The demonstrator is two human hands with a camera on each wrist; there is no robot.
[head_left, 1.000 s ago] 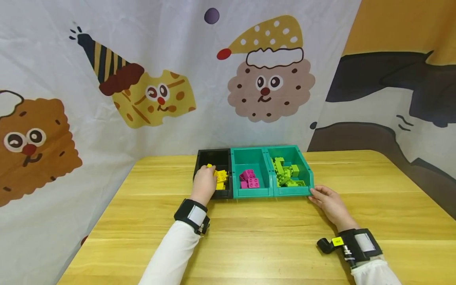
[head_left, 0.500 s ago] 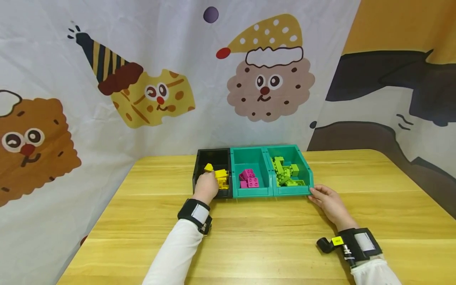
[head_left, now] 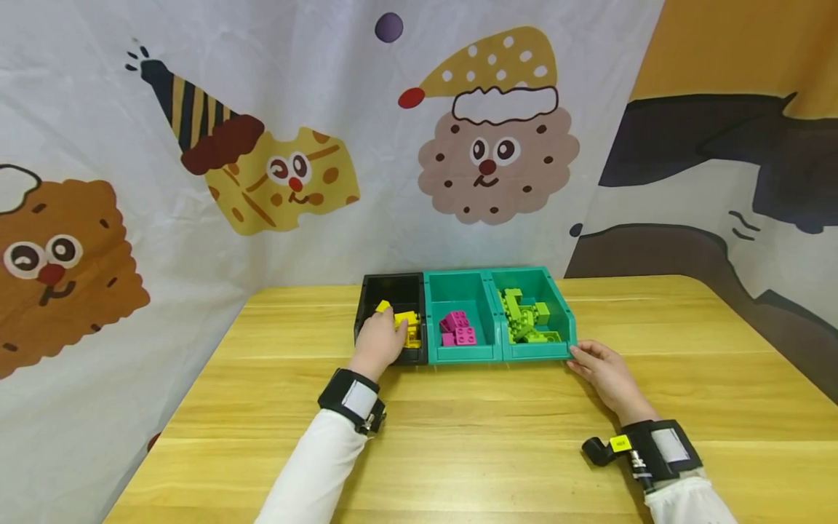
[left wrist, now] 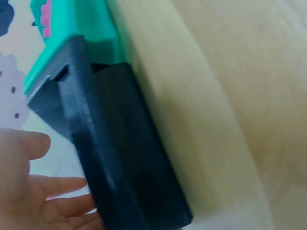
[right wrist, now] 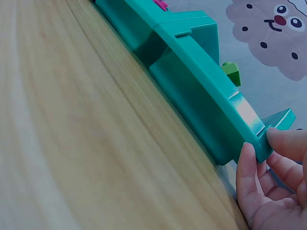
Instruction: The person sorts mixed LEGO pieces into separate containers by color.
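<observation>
My left hand (head_left: 377, 342) is over the front left of a black bin (head_left: 394, 288) that contains several yellow toy bricks (head_left: 407, 319). In the left wrist view its thumb and fingers (left wrist: 67, 186) are apart beside the bin's front edge, and no brick shows between them; some fingertips are hidden behind the wall. My right hand (head_left: 610, 380) pinches the front right corner of the right teal bin (head_left: 538, 352), thumb on top and fingers underneath. Inside that bin lie several lime green bricks (head_left: 520, 322).
Between those two stands another teal bin (head_left: 463, 355) with several pink bricks (head_left: 463, 335). The three bins sit side by side at the back of a wooden table (head_left: 484, 437). A cartoon-printed cloth (head_left: 386, 218) hangs behind them.
My left hand dipped right among the yellow bricks, then came back slightly left with its thumb spread. The right hand stays on the teal bin's corner.
</observation>
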